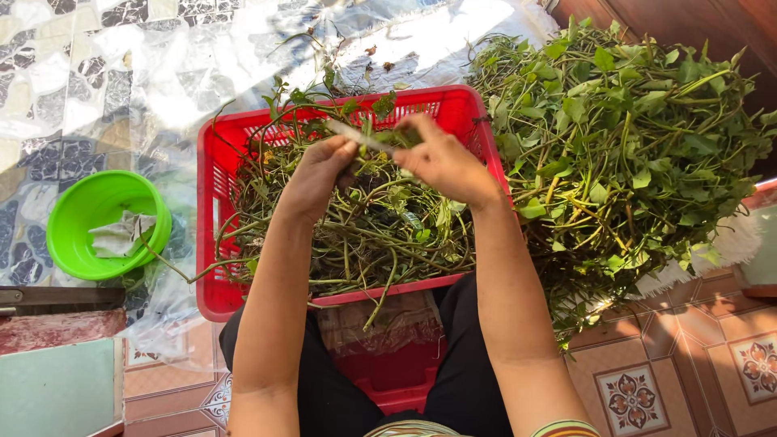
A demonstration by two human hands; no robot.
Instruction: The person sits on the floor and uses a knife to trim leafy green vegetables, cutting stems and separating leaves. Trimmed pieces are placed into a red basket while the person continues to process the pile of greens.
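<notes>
While both hands work above a red plastic basket (218, 186), the left hand (316, 174) and right hand (441, 162) each pinch one end of a pale green stem (356, 135), held level between them. Tangled stripped stems (364, 235) fill the basket. Just right lies a big heap of leafy greens (631, 137). Left, well apart, a green bowl (73, 218) holds crumpled paper (121, 235).

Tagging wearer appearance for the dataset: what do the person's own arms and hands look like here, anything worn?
Both forearms are bare from elbow to wrist: no sleeves, gloves, watch or rings visible on the left hand or right hand. A striped edge of fabric shows at the bottom of the frame near the right elbow. Dark trousers cover the legs below.
</notes>
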